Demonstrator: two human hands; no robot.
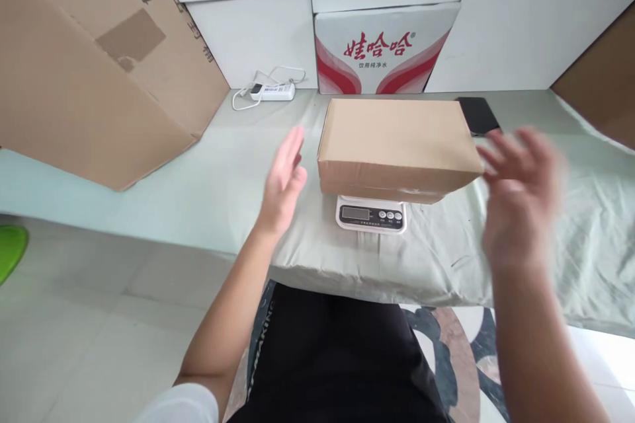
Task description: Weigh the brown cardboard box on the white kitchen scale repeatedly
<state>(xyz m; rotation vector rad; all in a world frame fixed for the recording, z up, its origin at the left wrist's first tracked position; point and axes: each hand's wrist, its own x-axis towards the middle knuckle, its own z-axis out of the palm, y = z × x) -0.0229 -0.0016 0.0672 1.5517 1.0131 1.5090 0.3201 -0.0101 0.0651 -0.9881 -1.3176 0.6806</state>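
A closed brown cardboard box (pixel 397 135) rests on a small white kitchen scale (pixel 371 215), whose front with display and buttons sticks out below it. To the box's left, my left hand (pixel 284 182) is held upright with fingers stretched out, apart from the cardboard and holding nothing. Close to the box's right end is my right hand (pixel 520 192), blurred by motion, its fingers spread. Whether its fingertips touch the box corner I cannot tell. The scale's weighing plate is hidden under the box.
Behind the box lies a black phone-like slab (pixel 477 116). A white power strip (pixel 272 91) with its cord sits at the back left. A large carton (pixel 99 66) leans in on the left. White boxes and a red-and-white water carton (pixel 387 49) line the back of the cloth-covered table (pixel 213 185).
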